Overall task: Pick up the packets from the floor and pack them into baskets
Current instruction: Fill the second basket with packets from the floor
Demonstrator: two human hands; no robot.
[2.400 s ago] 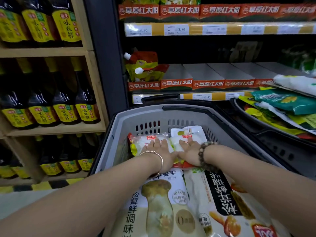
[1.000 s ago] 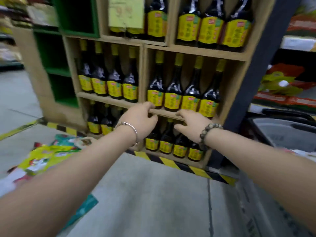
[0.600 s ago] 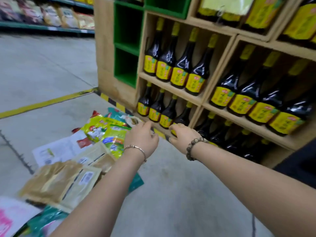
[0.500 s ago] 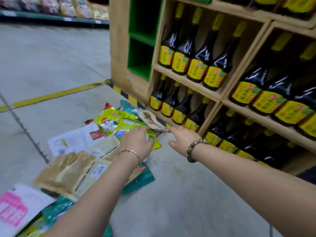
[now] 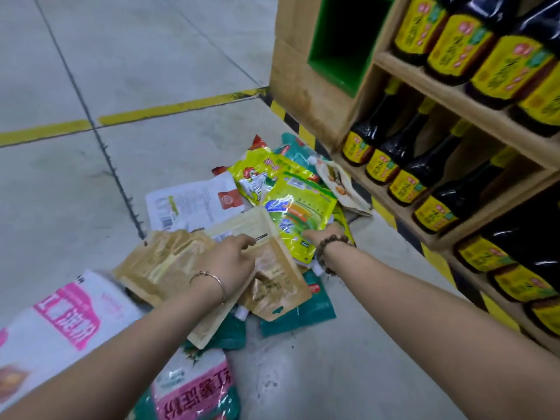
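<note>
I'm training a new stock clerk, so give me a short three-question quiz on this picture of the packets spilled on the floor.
1. True or false: a basket shows in this view.
2. The left hand touches which packet? A) tan packet B) pink and white bag C) teal packet
3. Fill in: the right hand reaches the edge of the yellow-green packet, and the wooden shelf beside the pile holds dark ____.
Key: 1 false; 2 A; 3 bottles.
</note>
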